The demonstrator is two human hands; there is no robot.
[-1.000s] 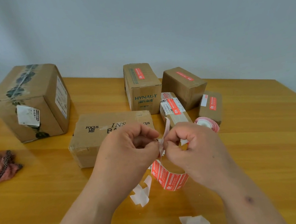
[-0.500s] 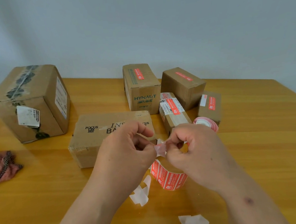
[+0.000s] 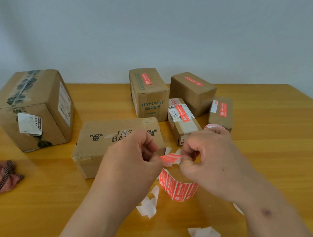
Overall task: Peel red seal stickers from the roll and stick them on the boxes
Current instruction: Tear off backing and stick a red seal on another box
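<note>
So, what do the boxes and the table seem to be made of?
The boxes, such as the HYNAUT box, look like matte brown cardboard: creased edges, taped flaps. The table looks like wood or wood veneer, with visible grain and a slight glossy sheen; which one, I cannot tell.

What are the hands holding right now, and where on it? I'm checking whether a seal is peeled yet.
A red seal sticker is pinched between both hands: left hand at its left end, right hand at its right end with the white backing.
</note>
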